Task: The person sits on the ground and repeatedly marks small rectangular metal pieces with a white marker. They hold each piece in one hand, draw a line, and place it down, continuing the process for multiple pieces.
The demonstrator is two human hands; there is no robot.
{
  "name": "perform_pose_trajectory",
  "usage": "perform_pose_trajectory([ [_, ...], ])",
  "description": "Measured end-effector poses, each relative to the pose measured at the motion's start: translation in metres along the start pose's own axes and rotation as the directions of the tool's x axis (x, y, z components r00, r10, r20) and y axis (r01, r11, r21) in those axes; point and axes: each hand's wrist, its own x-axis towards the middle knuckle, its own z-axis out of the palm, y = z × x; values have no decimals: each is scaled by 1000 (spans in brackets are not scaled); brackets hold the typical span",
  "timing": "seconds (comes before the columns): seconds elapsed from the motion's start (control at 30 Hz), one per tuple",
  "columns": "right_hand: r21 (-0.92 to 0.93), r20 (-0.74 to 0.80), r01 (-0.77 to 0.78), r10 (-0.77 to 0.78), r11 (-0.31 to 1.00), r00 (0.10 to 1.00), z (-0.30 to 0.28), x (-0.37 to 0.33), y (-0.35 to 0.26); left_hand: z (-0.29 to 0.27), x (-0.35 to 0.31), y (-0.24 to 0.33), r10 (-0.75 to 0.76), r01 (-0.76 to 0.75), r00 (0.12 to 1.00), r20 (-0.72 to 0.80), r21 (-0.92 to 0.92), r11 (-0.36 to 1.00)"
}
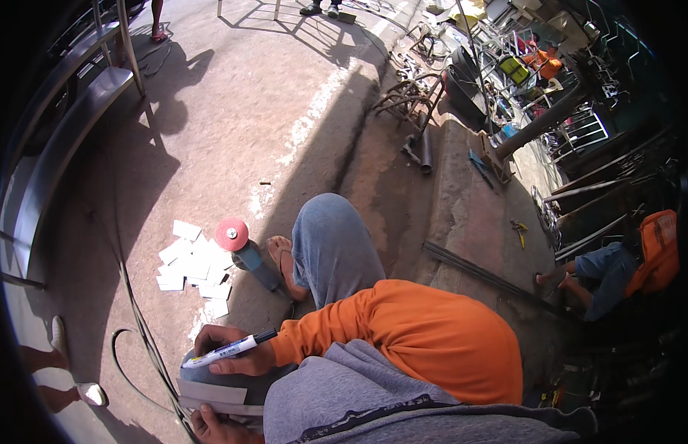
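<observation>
My right hand (pixel 236 354), at the end of an orange sleeve, is closed around a white-and-black marker pen (pixel 224 351). Its writing end points left, above my jeans-clad knee. Just below it lies a short flat grey strip (pixel 214 391), with a longer grey strip (pixel 224 406) along its lower edge. My left hand (pixel 216 427) grips the longer strip at the lower edge of the view, thumb on top; the other fingers are partly hidden. Beyond my hands stands an angle grinder (pixel 256 265) with a pinkish-red disc (pixel 232 234), beside a scattered pile of small white rectangular pieces (pixel 192 260).
Dark cables (pixel 140 314) run along the ground at left, near another person's feet (pixel 91 394). A shiny metal frame (pixel 70 159) curves along the left side. At right are long dark bars (pixel 481 272), yellow-handled pliers (pixel 519 231) and a seated person in orange (pixel 647 255).
</observation>
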Motion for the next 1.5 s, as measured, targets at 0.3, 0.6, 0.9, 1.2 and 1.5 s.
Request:
perform_pose_trajectory([
  [0.3, -72, -16, 49, -51, 996, 999, -8, -6, 7, -6, 21, -19, 367, -369, 904, 219, -32, 929],
  [0.6, -119, -87, -28, 17, 992, 996, 9, 4, -13, -17, 14, -10, 504, -514, 849, 155, 457, 726],
  [0.9, -234, -97, 59, -83, 970, 992, -6, -13, 3, 12, -2, 7, -10, 8, 999, -36, -56, 998],
  [1.2, -494, 81, 183, -164, 850, 983, 18, 14, -6, 21, 3, 16, -16, 15, 1000, -5, -49, 999],
  [1.5, -506, 103, 264, -246, 821, 964, 24, 18, 2, 17, 1, 12, -23, 22, 1000, -15, -55, 998],
])
